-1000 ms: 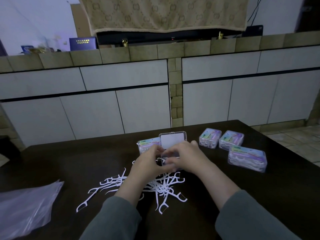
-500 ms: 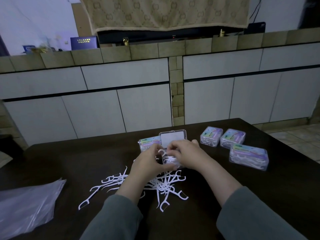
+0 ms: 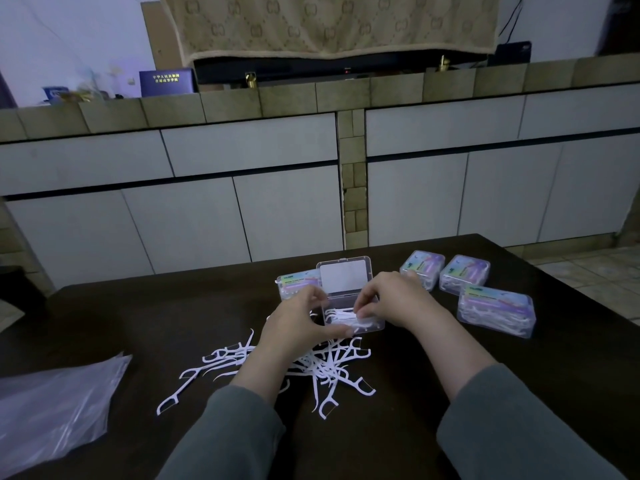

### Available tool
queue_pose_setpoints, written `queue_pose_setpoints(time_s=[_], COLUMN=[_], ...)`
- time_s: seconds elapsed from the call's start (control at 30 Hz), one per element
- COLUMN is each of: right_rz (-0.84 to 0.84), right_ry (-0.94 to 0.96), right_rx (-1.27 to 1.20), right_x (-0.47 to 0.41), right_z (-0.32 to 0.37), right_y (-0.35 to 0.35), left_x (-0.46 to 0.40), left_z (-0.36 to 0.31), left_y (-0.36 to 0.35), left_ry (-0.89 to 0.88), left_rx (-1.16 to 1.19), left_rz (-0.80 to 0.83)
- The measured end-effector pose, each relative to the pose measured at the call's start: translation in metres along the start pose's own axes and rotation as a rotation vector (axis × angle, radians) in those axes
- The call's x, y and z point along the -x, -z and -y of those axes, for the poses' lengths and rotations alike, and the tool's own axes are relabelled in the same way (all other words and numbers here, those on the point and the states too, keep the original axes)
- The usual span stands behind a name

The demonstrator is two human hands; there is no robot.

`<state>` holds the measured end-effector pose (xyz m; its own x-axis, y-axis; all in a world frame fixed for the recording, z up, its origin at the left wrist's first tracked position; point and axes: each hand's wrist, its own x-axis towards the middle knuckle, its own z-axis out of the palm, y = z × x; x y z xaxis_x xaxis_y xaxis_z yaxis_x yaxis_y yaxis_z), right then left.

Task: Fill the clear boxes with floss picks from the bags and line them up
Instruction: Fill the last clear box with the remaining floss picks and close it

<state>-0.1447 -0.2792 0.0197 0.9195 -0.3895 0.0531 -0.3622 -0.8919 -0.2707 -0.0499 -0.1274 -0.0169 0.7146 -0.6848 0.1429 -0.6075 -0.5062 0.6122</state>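
Note:
An open clear box (image 3: 375,323) with its lid (image 3: 343,276) raised stands mid-table, with white floss picks lying inside. My left hand (image 3: 298,323) grips the box's left front corner. My right hand (image 3: 394,299) pinches floss picks (image 3: 341,315) inside the box. A loose pile of white floss picks (image 3: 325,368) lies on the dark table just in front of the box. Closed filled boxes sit behind the left hand (image 3: 294,282) and at the right (image 3: 422,268), (image 3: 464,273), (image 3: 495,310).
A crumpled clear plastic bag (image 3: 52,407) lies at the table's left front. The dark table (image 3: 173,313) ends at its far edge before white cabinets (image 3: 242,202). Tiled floor (image 3: 595,271) shows at the right.
Both hands have spread slightly apart, uncovering the open box and the picks inside. The right hand now presses picks down in the box.

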Motion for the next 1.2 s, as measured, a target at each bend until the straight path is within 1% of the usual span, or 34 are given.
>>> queue_pose_setpoints(time_s=[0.13, 0.23, 0.3, 0.37, 0.4, 0.43, 0.5, 0.57, 0.6, 0.7, 0.8, 1.0, 1.13, 1.2], right_rz=[0.027, -0.059, -0.122, -0.119, -0.088, -0.045, 0.047, 0.128, 0.166, 0.257, 0.308, 0.323, 0.278, 0.264], right_ry=[-0.017, -0.007, 0.027, 0.079, 0.100, 0.111, 0.100, 0.064, 0.040, -0.018, -0.036, -0.005, 0.013, 0.004], right_rx=[-0.049, -0.064, -0.053, -0.015, -0.001, 0.008, 0.047, 0.154, 0.216, 0.363, 0.384, 0.301, 0.295, 0.317], right_x=[0.000, 0.003, 0.009, 0.018, 0.024, 0.028, 0.035, 0.037, 0.038, 0.040, 0.043, 0.047, 0.048, 0.049], right_z=[0.003, 0.009, 0.018, 0.031, 0.039, 0.047, 0.060, 0.068, 0.071, 0.078, 0.086, 0.095, 0.101, 0.103], right_y=[0.001, 0.005, 0.010, 0.016, 0.019, 0.021, 0.022, 0.018, 0.014, 0.002, -0.004, -0.007, -0.010, -0.011], left_x=[0.000, 0.004, 0.008, 0.014, 0.018, 0.023, 0.037, 0.051, 0.058, 0.071, 0.079, 0.094, 0.104, 0.106], left_z=[0.001, 0.000, -0.002, -0.003, -0.003, -0.003, -0.003, -0.001, 0.000, 0.006, 0.010, 0.013, 0.014, 0.016], left_y=[0.000, 0.008, 0.021, 0.040, 0.051, 0.064, 0.086, 0.099, 0.101, 0.098, 0.096, 0.106, 0.113, 0.112], left_ry=[0.003, -0.032, -0.061, -0.075, -0.077, -0.062, -0.007, 0.047, 0.079, 0.146, 0.157, 0.191, 0.291, 0.298], left_rx=[0.007, 0.003, -0.016, -0.102, -0.167, -0.225, -0.299, -0.346, -0.367, -0.439, -0.454, -0.463, -0.584, -0.612], left_rz=[0.010, 0.061, 0.042, 0.001, 0.015, 0.067, 0.230, 0.368, 0.407, 0.459, 0.491, 0.488, 0.623, 0.678])
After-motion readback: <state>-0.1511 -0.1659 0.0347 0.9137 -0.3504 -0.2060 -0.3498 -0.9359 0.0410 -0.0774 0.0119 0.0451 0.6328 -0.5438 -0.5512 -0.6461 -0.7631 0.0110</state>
